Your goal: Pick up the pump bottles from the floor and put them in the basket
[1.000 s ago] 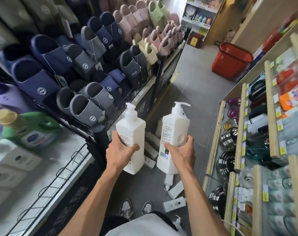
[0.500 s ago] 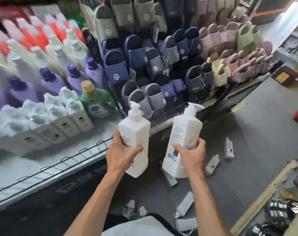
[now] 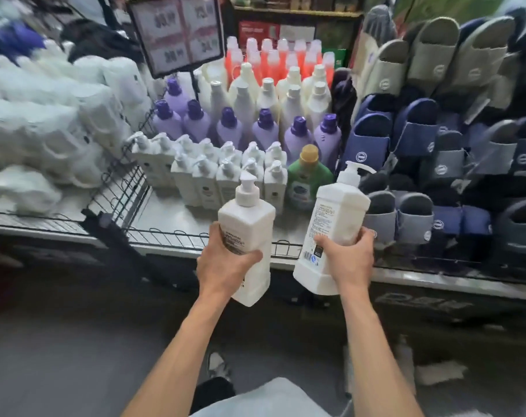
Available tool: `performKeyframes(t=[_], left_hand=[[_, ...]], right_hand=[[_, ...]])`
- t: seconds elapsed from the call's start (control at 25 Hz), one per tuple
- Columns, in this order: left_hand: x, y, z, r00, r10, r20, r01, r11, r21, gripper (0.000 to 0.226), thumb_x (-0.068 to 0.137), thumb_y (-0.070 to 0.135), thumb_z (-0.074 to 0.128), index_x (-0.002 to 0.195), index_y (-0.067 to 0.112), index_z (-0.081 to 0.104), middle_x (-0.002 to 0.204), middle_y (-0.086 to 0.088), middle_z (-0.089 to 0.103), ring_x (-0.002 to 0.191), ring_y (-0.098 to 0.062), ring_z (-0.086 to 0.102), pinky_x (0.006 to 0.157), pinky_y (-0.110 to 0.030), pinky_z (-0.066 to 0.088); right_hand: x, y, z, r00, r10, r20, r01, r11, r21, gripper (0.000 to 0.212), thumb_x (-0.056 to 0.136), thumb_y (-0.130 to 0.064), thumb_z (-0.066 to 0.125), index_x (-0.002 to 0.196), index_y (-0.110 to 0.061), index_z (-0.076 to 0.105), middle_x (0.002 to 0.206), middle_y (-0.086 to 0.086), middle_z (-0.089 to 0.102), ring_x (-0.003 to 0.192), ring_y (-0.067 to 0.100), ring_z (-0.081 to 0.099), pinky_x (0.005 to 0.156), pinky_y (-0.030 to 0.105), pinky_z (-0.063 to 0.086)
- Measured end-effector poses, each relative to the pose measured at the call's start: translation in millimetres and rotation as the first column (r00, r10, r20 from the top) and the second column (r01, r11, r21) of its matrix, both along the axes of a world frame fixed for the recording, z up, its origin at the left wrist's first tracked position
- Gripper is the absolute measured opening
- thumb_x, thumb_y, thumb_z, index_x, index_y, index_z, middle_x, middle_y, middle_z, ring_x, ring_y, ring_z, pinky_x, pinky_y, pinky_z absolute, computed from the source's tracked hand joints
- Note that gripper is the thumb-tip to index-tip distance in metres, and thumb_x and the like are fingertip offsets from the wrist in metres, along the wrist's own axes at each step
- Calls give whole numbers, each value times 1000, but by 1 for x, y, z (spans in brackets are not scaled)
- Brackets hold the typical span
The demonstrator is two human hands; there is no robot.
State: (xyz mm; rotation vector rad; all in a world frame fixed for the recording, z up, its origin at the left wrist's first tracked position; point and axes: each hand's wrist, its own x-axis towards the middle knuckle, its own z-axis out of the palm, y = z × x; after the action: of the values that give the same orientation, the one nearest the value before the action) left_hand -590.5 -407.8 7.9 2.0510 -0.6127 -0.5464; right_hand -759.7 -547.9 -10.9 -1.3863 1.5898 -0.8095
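- Shop aisle; shelf (image 3: 171, 216) just beyond fingertips (image 3: 364, 236).
- Left hand (image 3: 225, 266) gripping left pump bottle (image 3: 249, 218), right hand (image 3: 350, 261) gripping right pump bottle (image 3: 335, 212).
- Likely carry step; basket unseen, find next.

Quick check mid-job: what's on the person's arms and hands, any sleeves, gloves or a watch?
Both forearms are bare down to the bottom edge of the view, with no sleeves showing. The left hand and right hand wear no gloves, and no watch or wristband is visible. A light-coloured garment shows between the arms.
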Motion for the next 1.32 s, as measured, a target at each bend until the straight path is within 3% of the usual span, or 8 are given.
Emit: performKeyframes(t=[0.24, 0.44, 0.6, 0.76, 0.96, 1.08, 1.16, 1.32], left_hand=[[75, 33, 4, 987, 158, 27, -158, 987, -4, 67, 61, 37, 88, 111, 30, 43, 98, 14, 63, 94, -20, 64, 86, -49, 55], [135, 56, 9, 976, 212, 54, -209, 977, -48, 68, 63, 33, 89, 114, 27, 44, 97, 13, 60, 95, -20, 61, 83, -42, 52], [191, 78, 13, 965, 251, 79, -248, 968, -43, 72, 62, 34, 90, 117, 26, 44, 99, 11, 61, 98, -23, 62, 87, -45, 53], [239, 99, 18, 950, 281, 133, -281, 959, -20, 79, 60, 39, 89, 121, 26, 42, 106, 6, 62, 103, -26, 62, 90, -50, 52], [286, 122, 20, 900, 408, 153, -409, 912, -23, 78, 61, 37, 90, 121, 23, 42, 107, 5, 62, 104, -27, 61, 91, -47, 50], [306, 130, 19, 847, 507, 159, -512, 859, -15, 77, 58, 38, 90, 118, 24, 44, 103, 5, 64, 101, -29, 62, 90, -50, 50], [321, 135, 18, 797, 582, 160, -587, 809, -18, 76, 54, 40, 88, 114, 26, 44, 100, 6, 66, 97, -29, 63, 89, -50, 50], [348, 145, 21, 678, 724, 125, -724, 688, -56, 73, 45, 49, 79, 106, 33, 43, 95, 13, 67, 93, -24, 65, 86, -49, 52]], right_hand=[[111, 12, 11, 985, 172, -2, -172, 985, -20, 79, 66, -39, 88, 131, -22, 45, 99, -13, 56, 96, 18, 59, 91, 45, 52], [198, 27, 22, 961, 276, 3, -276, 960, -56, 70, 65, -38, 89, 117, -29, 43, 97, -13, 58, 94, 18, 61, 86, 35, 47], [272, 38, 25, 910, 412, 45, -409, 910, -75, 74, 58, -40, 89, 115, -27, 45, 94, -9, 61, 88, 17, 64, 85, 47, 55], [333, 44, 26, 823, 566, 40, -559, 821, -119, 71, 59, -29, 91, 113, -19, 47, 94, -3, 63, 83, 14, 63, 83, 47, 57], [401, 50, 26, 683, 730, 25, -715, 675, -181, 72, 63, -23, 93, 119, -14, 48, 97, -6, 63, 81, -4, 59, 66, 15, 46], [439, 50, 28, 580, 814, 17, -790, 568, -231, 70, 64, -20, 93, 118, -15, 48, 93, -12, 60, 74, -13, 57, 63, 8, 42], [469, 49, 29, 490, 871, 20, -846, 481, -230, 72, 63, -24, 94, 118, -17, 47, 95, -13, 61, 79, -9, 60, 71, 15, 48], [524, 52, 35, 335, 942, 9, -913, 328, -242, 78, 56, -42, 90, 118, -27, 45, 102, -11, 64, 93, 9, 66, 85, 43, 59]])
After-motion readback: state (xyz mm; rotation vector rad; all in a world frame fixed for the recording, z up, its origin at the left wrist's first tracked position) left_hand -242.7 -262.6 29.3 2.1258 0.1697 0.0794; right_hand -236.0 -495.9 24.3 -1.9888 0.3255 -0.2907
